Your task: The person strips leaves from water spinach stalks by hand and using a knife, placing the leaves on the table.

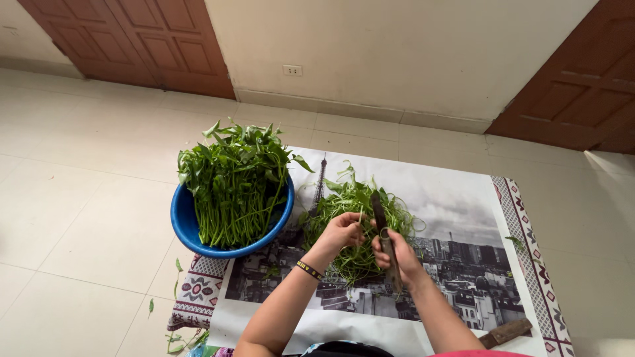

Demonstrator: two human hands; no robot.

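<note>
My right hand [395, 253] grips a dark knife [380, 213] with its blade pointing away from me. My left hand [342, 230] pinches a thin green stem against the blade, just left of the right hand. Both hands hover over a pile of shredded green stems [350, 205] on a large printed sheet [450, 198] showing a grey city scene. A blue basin [186, 225] left of the pile is heaped with leafy green stalks [235, 178]. A bead bracelet circles my left wrist.
The sheet lies over a patterned mat [529, 238] on a pale tiled floor. A dark sheath-like object [506, 332] lies near the sheet's front right corner. Loose leaves [177, 337] dot the floor at front left. Brown wooden doors stand at back left and right.
</note>
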